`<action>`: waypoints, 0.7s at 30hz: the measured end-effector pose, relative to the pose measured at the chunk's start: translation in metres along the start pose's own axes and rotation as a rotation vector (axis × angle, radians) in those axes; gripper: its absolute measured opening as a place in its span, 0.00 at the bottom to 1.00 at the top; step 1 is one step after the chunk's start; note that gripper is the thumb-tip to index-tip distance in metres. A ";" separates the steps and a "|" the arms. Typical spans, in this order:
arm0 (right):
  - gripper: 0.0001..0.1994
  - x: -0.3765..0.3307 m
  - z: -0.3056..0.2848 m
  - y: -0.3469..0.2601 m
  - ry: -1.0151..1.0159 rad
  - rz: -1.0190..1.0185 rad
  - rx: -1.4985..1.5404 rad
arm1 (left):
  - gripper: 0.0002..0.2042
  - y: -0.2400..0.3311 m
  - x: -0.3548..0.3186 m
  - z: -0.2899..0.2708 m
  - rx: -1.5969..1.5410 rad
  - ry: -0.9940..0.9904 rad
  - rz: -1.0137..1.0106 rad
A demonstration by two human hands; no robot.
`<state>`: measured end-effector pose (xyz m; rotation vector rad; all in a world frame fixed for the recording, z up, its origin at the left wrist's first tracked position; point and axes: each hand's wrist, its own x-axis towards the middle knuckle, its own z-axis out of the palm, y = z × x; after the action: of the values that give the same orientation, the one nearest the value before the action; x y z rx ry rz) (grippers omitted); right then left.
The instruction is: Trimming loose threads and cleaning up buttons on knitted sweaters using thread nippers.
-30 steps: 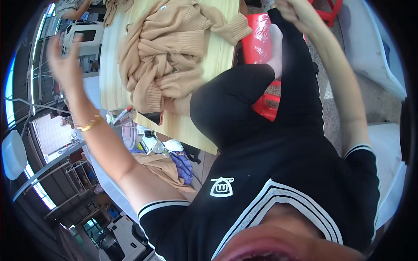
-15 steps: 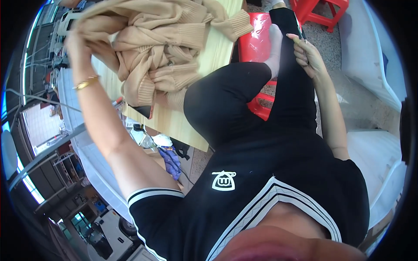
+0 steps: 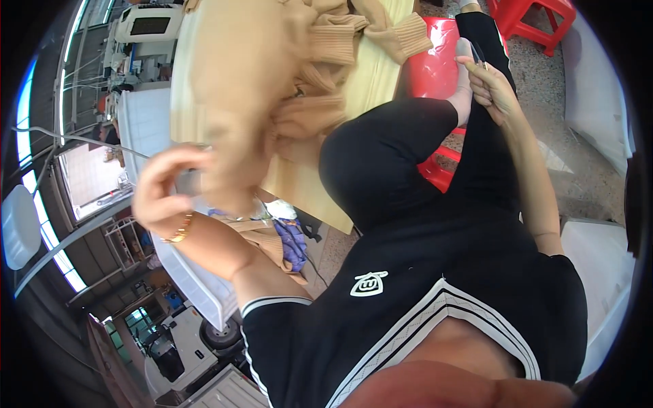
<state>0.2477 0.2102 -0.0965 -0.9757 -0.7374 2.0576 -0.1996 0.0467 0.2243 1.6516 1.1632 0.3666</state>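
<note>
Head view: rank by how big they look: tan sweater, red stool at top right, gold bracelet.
1. Tan sweater, largest, though part is blurred and close to the camera.
2. Red stool, cut off by the rim.
3. Gold bracelet, smallest.

Left hand (image 3: 165, 194), gold bracelet (image 3: 178, 234) on wrist, grips blurred tan knit sweater (image 3: 272, 81) lifted off pale wooden surface (image 3: 371, 88). Right hand (image 3: 491, 85) rests on raised black-trousered knee, pinching a small thin object, unclear what. Red plastic stool (image 3: 435, 68) just beside leg; another red stool (image 3: 527, 20) farther off.
</note>
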 end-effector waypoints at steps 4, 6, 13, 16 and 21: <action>0.13 0.000 -0.007 0.002 0.005 0.007 -0.008 | 0.25 -0.007 0.045 0.027 0.023 0.298 -0.383; 0.14 0.001 -0.008 0.005 0.000 0.000 0.002 | 0.25 -0.025 0.065 0.014 0.281 0.512 -0.459; 0.13 -0.009 0.001 0.014 -0.022 0.045 -0.031 | 0.38 -0.170 0.130 -0.081 0.748 1.138 -0.707; 0.13 -0.016 -0.003 0.013 0.003 0.063 -0.039 | 0.32 -0.189 0.130 -0.084 0.607 1.186 -0.669; 0.14 -0.021 0.007 0.004 -0.014 0.022 -0.074 | 0.14 -0.119 0.120 -0.034 0.718 1.385 -0.092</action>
<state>0.2506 0.1899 -0.0870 -1.0155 -0.8185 2.0713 -0.2265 0.1646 0.1013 1.8846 2.5968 1.2537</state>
